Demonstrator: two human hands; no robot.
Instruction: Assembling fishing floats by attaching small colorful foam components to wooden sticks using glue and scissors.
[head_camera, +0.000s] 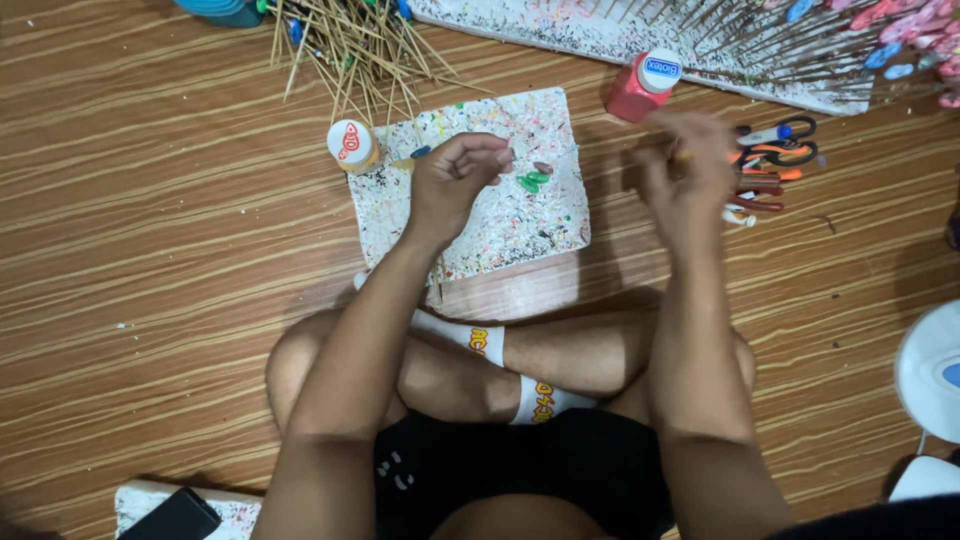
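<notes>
Sitting cross-legged on a wood-grain floor (150, 250), the person works over a paint-spattered white foam board (520, 220). Left hand (455, 180) hovers above the board's upper middle, fingers curled in loosely, thumb toward the fingertips; looks like a pinch on something small, but too small to tell what, if anything. Right hand (690, 165) is motion-blurred to the right of the board, fingers mostly closed; a thin stick seems to run through it, cannot tell for sure.

2 small green blobs (532, 182) lie on the board just beside the left fingertips, with 1 brownish blob (543, 167) just above them. They look like small shaped or painted pieces.

Judging by the layout, the step in hand is working small pieces on the board, probably mounting them on sticks. The next move likely calls for bringing both hands together over the board and a fine pinch, steady, since the pieces are tiny.

Outward: orange bottle with white cap (351, 145) at the board's top-left corner, touching or just beside it. Red bottle with white cap (640, 85) past the top-right corner. Heap of bamboo skewers (360, 50) at top. Scissors (785, 145) and pens near the right hand. A 2nd long spattered board (620, 35) at top holds upright sticks with pink and blue tips. Dark object (175, 515) at bottom left.
</notes>
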